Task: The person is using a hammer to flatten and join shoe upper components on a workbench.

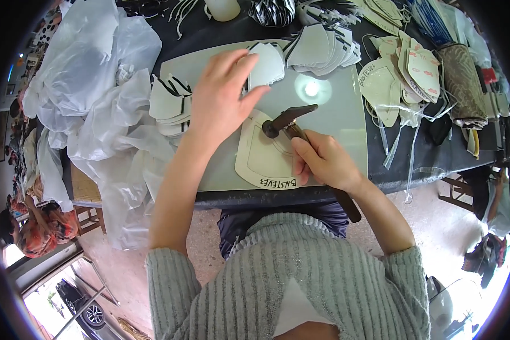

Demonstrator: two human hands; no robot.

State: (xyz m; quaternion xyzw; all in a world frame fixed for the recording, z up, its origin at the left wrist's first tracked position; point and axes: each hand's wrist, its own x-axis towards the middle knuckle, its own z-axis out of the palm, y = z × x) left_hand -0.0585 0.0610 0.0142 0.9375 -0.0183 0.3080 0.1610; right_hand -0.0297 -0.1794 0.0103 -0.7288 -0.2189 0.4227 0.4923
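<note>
My right hand is wrapped round the handle of a hammer. Its dark head hangs over a cream pattern piece with an inner outline and black lettering along its near edge. That piece lies on the grey board, close to the table's near edge. Raised over the board, my left hand has its fingers apart and appears to hold nothing. Just beyond its fingertips sits a stack of white cut pieces. Left of my left wrist lie more white pieces with black straps.
Crumpled clear plastic bags cover the table's left side. A fanned stack of white pieces rests at the board's far edge. On the right are tied pattern pieces and a rolled patterned cloth. A whitish container stands at the back.
</note>
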